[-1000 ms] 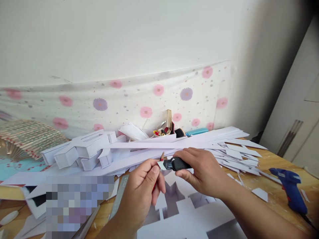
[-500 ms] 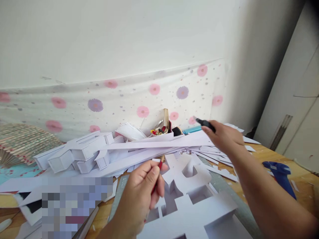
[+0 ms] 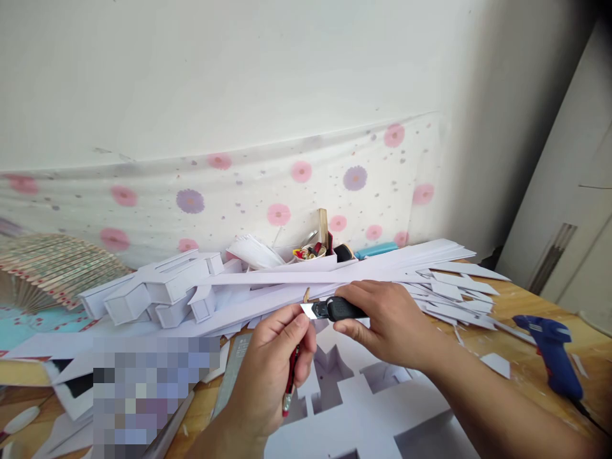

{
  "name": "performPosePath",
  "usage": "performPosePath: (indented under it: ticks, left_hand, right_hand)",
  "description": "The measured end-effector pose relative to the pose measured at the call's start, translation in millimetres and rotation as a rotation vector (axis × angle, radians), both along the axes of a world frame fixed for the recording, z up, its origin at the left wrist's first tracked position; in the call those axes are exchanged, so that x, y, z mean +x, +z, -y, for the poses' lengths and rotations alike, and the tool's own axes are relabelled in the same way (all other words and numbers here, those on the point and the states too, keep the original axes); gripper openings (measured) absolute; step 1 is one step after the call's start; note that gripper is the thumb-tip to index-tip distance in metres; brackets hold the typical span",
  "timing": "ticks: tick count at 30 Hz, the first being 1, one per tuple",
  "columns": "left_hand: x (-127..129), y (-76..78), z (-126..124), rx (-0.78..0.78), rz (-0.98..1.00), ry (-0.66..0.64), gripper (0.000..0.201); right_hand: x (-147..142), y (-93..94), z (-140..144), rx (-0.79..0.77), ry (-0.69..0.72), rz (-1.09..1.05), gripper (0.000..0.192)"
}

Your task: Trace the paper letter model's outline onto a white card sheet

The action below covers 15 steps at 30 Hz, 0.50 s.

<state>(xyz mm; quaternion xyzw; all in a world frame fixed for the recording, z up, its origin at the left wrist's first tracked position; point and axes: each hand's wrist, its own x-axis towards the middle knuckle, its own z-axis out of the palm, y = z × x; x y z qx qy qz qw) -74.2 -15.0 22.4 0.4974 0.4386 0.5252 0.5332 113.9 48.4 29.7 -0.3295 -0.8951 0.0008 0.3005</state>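
One knife (image 3: 337, 308), one pencil (image 3: 291, 380)

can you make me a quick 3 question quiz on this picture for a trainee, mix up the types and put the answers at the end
1. Multiple choice: what does the right hand hold?
a) scissors
b) a knife
c) a spoon

2. True or false: the blue glue gun is on the wooden table, at the right of the picture.

3. Fill in the missing word: the left hand grips a red and black (blank).

Key:
1. b
2. True
3. pencil
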Motion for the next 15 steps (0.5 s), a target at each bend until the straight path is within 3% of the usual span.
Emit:
performPosePath:
  ticks: [5, 8, 10, 13, 15]
  left_hand:
    - [0, 0.3, 1, 0.054, -0.131, 0.059, 0.043]
    - [2, 0.2, 3, 0.064, -0.104, 0.07, 0.04]
    - [3, 0.1, 6, 0.022, -0.093, 0.031, 0.035]
    - [6, 0.1, 9, -0.044, -0.086, -0.04, 0.042]
    - [6, 0.0, 7, -0.041, -0.038, -0.029, 0.046]
  right_hand:
    - [-1, -2.7, 0, 0.042, 0.034, -0.026, 0.046]
    - [0, -5.0, -7, 0.108, 0.001, -0.035, 0.047]
    - [9, -4.2, -20, 0.119, -0.158, -0.045, 0.046]
    - [33, 1.9, -45, 0.021, -0.611, -0.041, 0.041]
    - [45, 7.0, -52, -0.017, -0.737, -0.053, 0.042]
